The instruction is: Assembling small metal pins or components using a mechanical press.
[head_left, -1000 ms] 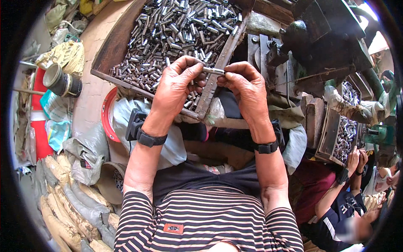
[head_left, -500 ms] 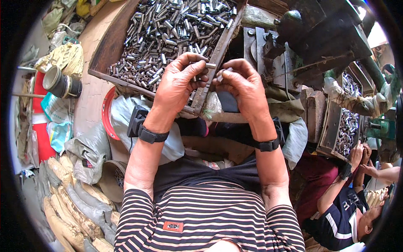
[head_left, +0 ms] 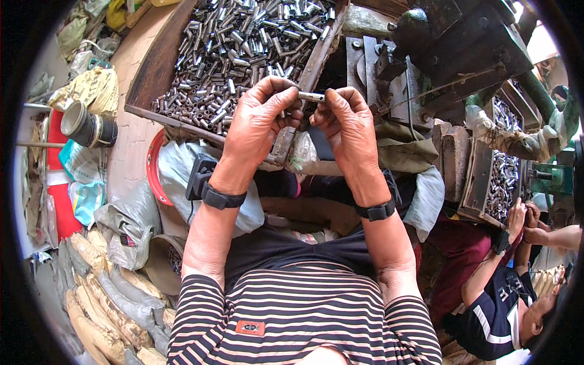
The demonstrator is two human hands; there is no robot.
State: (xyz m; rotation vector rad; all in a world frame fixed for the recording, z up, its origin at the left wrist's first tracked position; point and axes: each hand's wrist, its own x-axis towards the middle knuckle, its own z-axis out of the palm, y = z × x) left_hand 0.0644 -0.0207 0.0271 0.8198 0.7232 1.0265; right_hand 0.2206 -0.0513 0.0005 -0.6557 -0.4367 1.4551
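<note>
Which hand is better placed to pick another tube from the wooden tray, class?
Probably the left hand. It sits directly over the near edge of the wooden tray of metal tubes. The right hand is beyond the tray's right wall. Both pinch one small metal tube.

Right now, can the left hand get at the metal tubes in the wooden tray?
Probably yes: the left hand is just over the tray edge, nothing between. But its fingers pinch a small tube with the right hand.

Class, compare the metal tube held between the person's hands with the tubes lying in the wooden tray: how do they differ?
The held tube is single, level, pinched between the left hand and right hand; the tray tubes are many, heaped at all angles, untouched in the wooden tray. Both are short, silvery cylinders.
</note>
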